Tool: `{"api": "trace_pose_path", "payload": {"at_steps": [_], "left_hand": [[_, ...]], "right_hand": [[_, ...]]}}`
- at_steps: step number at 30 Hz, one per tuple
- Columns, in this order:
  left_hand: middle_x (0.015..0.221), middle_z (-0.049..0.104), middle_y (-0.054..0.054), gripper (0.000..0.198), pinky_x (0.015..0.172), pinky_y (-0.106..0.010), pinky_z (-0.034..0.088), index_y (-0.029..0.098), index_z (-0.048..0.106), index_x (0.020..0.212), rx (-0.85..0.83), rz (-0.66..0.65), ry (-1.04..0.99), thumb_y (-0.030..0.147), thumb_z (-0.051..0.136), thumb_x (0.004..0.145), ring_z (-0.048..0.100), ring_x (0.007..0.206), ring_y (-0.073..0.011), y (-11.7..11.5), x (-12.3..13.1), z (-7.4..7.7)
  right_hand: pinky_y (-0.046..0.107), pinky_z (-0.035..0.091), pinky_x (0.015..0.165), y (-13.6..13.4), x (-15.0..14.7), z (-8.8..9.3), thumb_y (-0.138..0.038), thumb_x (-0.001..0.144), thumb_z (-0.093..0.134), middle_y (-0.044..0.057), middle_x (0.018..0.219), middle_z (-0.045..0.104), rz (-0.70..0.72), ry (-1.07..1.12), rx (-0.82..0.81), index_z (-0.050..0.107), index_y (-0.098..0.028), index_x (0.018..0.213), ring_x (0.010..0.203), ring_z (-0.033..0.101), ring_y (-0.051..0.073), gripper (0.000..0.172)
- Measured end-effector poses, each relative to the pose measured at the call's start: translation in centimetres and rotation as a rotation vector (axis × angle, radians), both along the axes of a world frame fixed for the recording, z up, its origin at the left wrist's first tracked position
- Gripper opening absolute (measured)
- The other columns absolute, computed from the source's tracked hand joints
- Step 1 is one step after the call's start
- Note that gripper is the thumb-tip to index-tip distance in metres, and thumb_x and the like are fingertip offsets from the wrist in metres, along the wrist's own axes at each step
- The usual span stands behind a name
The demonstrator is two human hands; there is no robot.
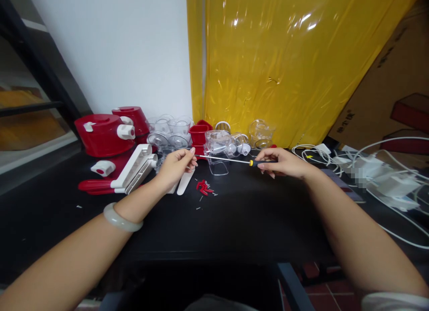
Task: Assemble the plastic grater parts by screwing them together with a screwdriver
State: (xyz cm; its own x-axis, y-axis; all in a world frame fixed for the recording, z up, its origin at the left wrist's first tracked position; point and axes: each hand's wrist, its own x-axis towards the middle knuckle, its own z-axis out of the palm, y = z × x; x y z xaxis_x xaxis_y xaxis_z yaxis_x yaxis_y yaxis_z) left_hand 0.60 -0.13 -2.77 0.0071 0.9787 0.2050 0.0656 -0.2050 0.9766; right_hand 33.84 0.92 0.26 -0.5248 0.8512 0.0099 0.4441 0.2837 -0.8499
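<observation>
My right hand (279, 162) is closed around the black and yellow handle of a long-shafted screwdriver (228, 159), which lies nearly level above the table and points left. At the tip of its shaft, the thumb and forefinger of my left hand (177, 166) are pinched together; whatever is between them is too small to make out. Below the shaft, small red plastic parts (203, 187) and several loose screws (198, 208) are scattered on the black table (248, 226). White flat pieces (185, 181) lie partly hidden under my left hand.
Red housings (102, 134) and white-and-red handle parts (136, 168) stand at the left. Along the back are clear plastic parts (169, 130), red containers (200, 134) and a grater drum (223, 126). White cables and chargers (398, 183) crowd the right side.
</observation>
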Motion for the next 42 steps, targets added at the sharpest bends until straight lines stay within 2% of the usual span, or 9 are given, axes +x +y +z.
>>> {"api": "trace_pose_path", "payload": {"at_steps": [12,19,30,37,42], "left_hand": [[0.062,0.059,0.001,0.039,0.053,-0.020,0.043,0.016,0.057,0.068,0.014,-0.021,0.051,0.051,0.063,0.082,0.053,0.053,-0.0079,-0.3,0.1,0.2],[0.058,0.060,0.000,0.042,0.054,-0.023,0.046,0.017,0.056,0.064,0.129,0.029,0.192,0.055,0.062,0.082,0.055,0.051,-0.0098,-0.1,-0.1,0.1],[0.058,0.060,0.001,0.036,0.054,-0.021,0.047,0.017,0.056,0.065,0.213,0.001,0.266,0.048,0.063,0.083,0.055,0.050,-0.0086,0.1,-0.5,0.0],[0.060,0.061,0.000,0.043,0.055,-0.022,0.047,0.017,0.058,0.067,0.218,0.012,0.271,0.057,0.061,0.082,0.056,0.053,-0.0096,-0.1,-0.5,0.2],[0.064,0.061,-0.003,0.055,0.051,-0.024,0.047,0.016,0.061,0.077,0.175,0.027,0.174,0.068,0.046,0.086,0.056,0.054,-0.0116,0.4,-0.9,0.1]], "right_hand": [[0.020,0.038,0.043,0.0,0.1,0.0,-0.049,0.073,0.074,0.000,0.072,0.066,-0.008,0.006,0.020,0.060,-0.017,0.093,0.047,0.053,0.007,0.041],[0.024,0.046,0.051,0.2,-0.1,-0.3,-0.049,0.071,0.075,0.001,0.073,0.067,-0.011,-0.019,0.092,0.063,-0.017,0.091,0.052,0.056,0.008,0.039],[0.027,0.051,0.058,0.8,0.2,-1.0,-0.045,0.070,0.076,0.004,0.089,0.069,-0.033,-0.025,0.200,0.066,-0.018,0.091,0.059,0.059,0.010,0.035],[0.027,0.051,0.058,1.0,0.3,-1.1,-0.045,0.069,0.077,0.004,0.091,0.069,-0.036,0.008,0.197,0.067,-0.017,0.090,0.058,0.059,0.009,0.036],[0.028,0.051,0.058,0.9,0.5,-0.8,-0.047,0.067,0.078,0.004,0.087,0.069,-0.058,0.013,0.204,0.068,-0.018,0.089,0.060,0.060,0.011,0.038]]}}
